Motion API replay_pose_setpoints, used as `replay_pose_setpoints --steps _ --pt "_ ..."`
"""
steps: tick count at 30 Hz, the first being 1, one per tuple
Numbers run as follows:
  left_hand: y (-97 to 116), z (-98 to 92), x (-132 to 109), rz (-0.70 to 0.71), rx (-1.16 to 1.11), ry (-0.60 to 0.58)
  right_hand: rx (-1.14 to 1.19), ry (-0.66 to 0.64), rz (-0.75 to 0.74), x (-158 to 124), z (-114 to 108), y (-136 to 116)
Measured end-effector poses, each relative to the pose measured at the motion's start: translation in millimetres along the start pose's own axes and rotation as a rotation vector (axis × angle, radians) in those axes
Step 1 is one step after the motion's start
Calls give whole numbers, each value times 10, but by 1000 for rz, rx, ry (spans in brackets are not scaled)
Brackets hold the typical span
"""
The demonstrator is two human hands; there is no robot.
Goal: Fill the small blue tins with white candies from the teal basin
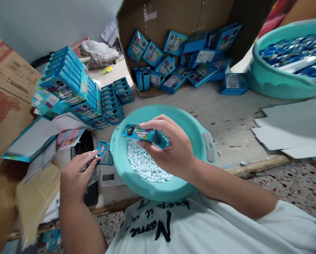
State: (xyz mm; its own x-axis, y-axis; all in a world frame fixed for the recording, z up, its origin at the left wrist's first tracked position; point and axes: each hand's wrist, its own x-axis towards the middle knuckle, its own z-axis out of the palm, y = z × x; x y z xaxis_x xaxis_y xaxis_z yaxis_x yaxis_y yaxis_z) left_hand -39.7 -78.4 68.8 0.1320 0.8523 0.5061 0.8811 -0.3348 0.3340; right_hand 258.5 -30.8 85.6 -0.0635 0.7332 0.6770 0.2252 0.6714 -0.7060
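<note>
My right hand (pixel 171 146) grips a small blue candy box (pixel 139 133) above a turquoise basin (pixel 158 197). Small pale blue candies (pixel 149 164) cover part of the basin's bottom. At the basin's left side, my left hand (pixel 80 169) has its fingers pinched at the edge of another blue candy box (pixel 104 153). That box is beside the basin's rim, over a white scale (pixel 111 176) with a small display.
A cardboard box (pixel 171 17) lies open at the back, with several blue boxes in it. Stacked boxes (pixel 65 84) stand at the left. A second turquoise basin (pixel 276 79) holds blue-and-white items. Flat white card sheets (pixel 297 123) lie at the right.
</note>
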Motion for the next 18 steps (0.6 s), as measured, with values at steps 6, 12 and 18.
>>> replay_pose_setpoints --steps 6,12,18 --pt "-4 -20 6 -7 -14 -35 11 13 -3 1 2 -1" --pt "-21 -7 1 -23 14 -31 -10 11 8 3 -10 13" --pt "4 6 -8 -14 55 2 -8 11 18 4 -11 6"
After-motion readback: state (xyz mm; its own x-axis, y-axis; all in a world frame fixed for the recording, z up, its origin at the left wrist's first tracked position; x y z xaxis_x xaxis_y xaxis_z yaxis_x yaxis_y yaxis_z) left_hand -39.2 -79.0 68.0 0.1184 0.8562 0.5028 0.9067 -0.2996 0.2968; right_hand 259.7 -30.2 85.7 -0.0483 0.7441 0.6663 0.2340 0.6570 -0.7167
